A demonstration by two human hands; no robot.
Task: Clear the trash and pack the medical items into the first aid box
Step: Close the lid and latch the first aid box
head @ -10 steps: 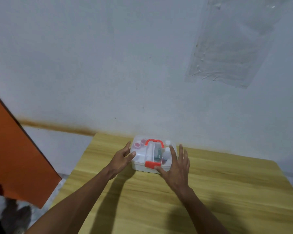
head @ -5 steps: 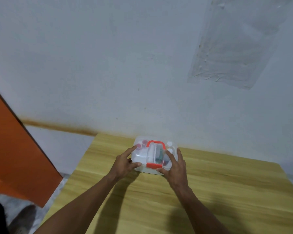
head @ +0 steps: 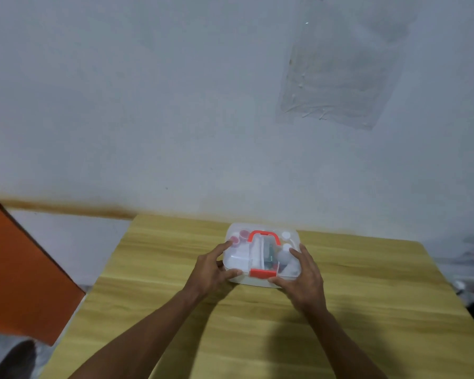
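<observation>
Fingers of the left hand [head: 210, 270] curl over the near left corner of the first aid box [head: 262, 258], thumb pressed on its front edge; the right hand [head: 304, 279] clasps the near right corner likewise, fingers spread up the side. The translucent box, lid down, red handle [head: 263, 236] and red latch [head: 262, 273] showing, sits on the wooden table [head: 367, 310] near the pale wall [head: 175, 105]. An orange panel [head: 17, 269] stands well to the left.
</observation>
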